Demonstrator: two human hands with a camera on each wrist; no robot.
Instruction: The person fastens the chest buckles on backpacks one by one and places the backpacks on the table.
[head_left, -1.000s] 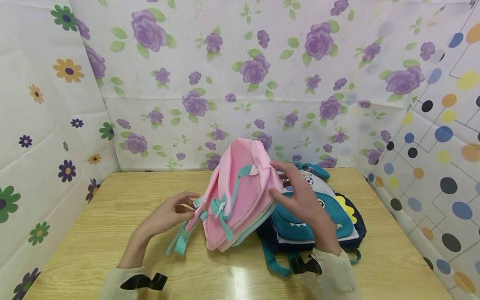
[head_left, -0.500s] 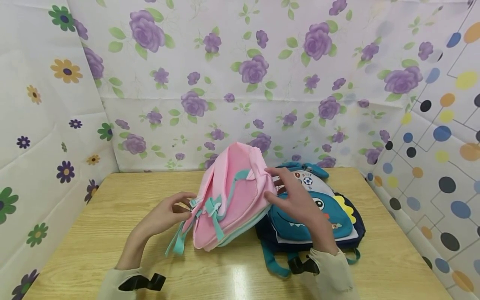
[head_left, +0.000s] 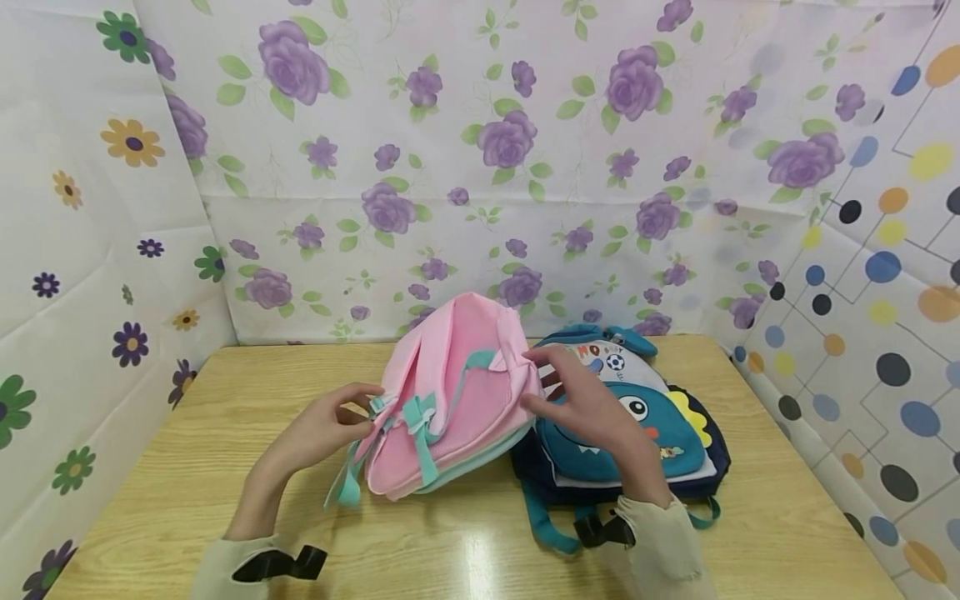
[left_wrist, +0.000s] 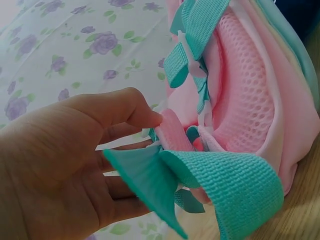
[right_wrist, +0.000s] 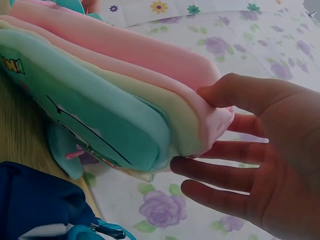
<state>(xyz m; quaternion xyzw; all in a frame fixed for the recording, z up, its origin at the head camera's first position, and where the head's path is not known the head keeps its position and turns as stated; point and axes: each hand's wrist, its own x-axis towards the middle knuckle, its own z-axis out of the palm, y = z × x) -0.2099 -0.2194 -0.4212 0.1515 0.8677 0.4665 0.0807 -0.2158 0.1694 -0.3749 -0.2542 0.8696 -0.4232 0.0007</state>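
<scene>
A pink backpack (head_left: 487,408) is tilted on its side in the middle, its padded back and straps facing the head camera. My left hand (head_left: 326,429) pinches a pink shoulder strap (left_wrist: 175,132) beside its lower end, where teal webbing (left_wrist: 240,185) hangs loose. At the other end of the bag, my right hand (head_left: 588,400) holds the pink edge with the thumb on one side and fingers spread beneath. The bag's teal front (right_wrist: 100,110), with a printed face, shows in the right wrist view but is mostly hidden from the head.
Right of the pink bag lies a navy and teal dinosaur backpack (head_left: 622,433), partly behind my right hand. Its teal strap (head_left: 551,525) trails toward the front of the wooden table (head_left: 225,433). Flower-printed cloth (head_left: 450,167) rises behind, with patterned cloth on both sides.
The pink backpack has shifted left and tipped lower, away from the dinosaur backpack. Both hands have moved slightly left with it, keeping their hold.
</scene>
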